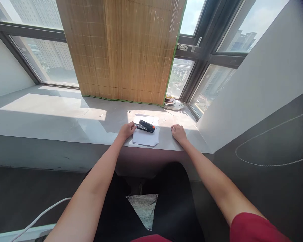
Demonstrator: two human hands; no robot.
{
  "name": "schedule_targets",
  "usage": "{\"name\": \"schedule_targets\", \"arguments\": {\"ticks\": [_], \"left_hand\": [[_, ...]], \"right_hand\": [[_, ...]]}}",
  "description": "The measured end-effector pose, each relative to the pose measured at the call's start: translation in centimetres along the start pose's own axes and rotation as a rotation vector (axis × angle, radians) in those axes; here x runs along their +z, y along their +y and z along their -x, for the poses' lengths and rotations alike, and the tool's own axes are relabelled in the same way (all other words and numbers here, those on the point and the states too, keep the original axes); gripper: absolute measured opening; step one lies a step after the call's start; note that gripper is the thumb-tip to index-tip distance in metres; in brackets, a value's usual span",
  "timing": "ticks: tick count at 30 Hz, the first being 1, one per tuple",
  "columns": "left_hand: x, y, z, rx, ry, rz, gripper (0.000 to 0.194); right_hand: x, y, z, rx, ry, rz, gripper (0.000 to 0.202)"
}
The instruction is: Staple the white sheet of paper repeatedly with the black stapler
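On the white window sill (106, 131) lies a small stack of white paper (145, 137). A black stapler (146, 126) with an orange spot at its right end rests on the paper. My left hand (127, 129) is at the paper's left edge, its curled fingers touching the stapler's left end; what they hold, if anything, is too small to make out. To the right of the paper, apart from it, my right hand (178, 132) rests on the sill with its fingers curled in and nothing visible in them.
A bamboo blind (123, 50) hangs down to the back of the sill. Stacked round plates or lids (174, 105) stand by the window corner. A white wall (242, 84) closes off the right side. A white cable (47, 210) runs at the lower left.
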State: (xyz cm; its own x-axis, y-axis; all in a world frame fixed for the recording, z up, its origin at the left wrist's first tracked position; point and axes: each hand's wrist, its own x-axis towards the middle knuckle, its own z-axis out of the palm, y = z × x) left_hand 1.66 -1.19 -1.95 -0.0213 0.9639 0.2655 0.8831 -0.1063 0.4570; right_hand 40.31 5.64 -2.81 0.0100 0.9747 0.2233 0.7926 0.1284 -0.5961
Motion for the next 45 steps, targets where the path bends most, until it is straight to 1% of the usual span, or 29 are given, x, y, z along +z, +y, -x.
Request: {"name": "schedule_targets", "arguments": {"ticks": [1,2,4,5,7,9,12,18,26,33,40,45], "left_hand": [[0.0,0.3,0.1,-0.021,0.000,-0.023,0.017],[-0.1,0.7,0.2,-0.043,0.000,-0.051,0.017],[0.1,1.3,0.3,-0.088,-0.005,-0.117,0.019],[0.2,1.6,0.3,-0.123,0.006,-0.151,0.022],[0.5,1.9,0.5,-0.174,0.012,-0.205,0.026],[0.7,2.1,0.7,-0.192,0.025,-0.272,0.029],[0.8,2.3,1.0,-0.205,0.051,-0.356,0.034],[0.7,2.4,1.1,-0.250,0.054,-0.398,0.037],[1.0,2.2,0.6,-0.250,0.071,-0.382,0.039],[1.0,2.4,0.8,-0.268,0.054,-0.373,0.043],[0.9,2.2,0.6,-0.271,0.042,-0.359,0.044],[0.8,2.2,0.4,-0.276,0.035,-0.367,0.039]], "right_hand": [[-1.1,1.6,1.7,-0.087,-0.055,0.144,0.042],[-2.1,3.1,3.2,-0.109,-0.095,0.283,0.050],[-3.8,5.6,5.3,-0.067,-0.151,0.467,0.060],[-4.4,6.4,5.8,-0.046,-0.172,0.506,0.063],[-4.9,7.0,6.1,0.005,-0.203,0.529,0.065],[-4.9,6.7,6.0,0.033,-0.220,0.512,0.066],[-4.7,6.1,5.9,0.033,-0.210,0.479,0.066],[-4.9,5.9,6.2,0.041,-0.174,0.461,0.066],[-4.9,6.2,6.1,-0.001,-0.118,0.449,0.064],[-5.1,5.6,6.4,0.042,-0.175,0.436,0.066],[-5.1,6.0,6.3,0.013,-0.117,0.442,0.063],[-4.9,6.1,6.4,-0.003,-0.101,0.445,0.061]]}}
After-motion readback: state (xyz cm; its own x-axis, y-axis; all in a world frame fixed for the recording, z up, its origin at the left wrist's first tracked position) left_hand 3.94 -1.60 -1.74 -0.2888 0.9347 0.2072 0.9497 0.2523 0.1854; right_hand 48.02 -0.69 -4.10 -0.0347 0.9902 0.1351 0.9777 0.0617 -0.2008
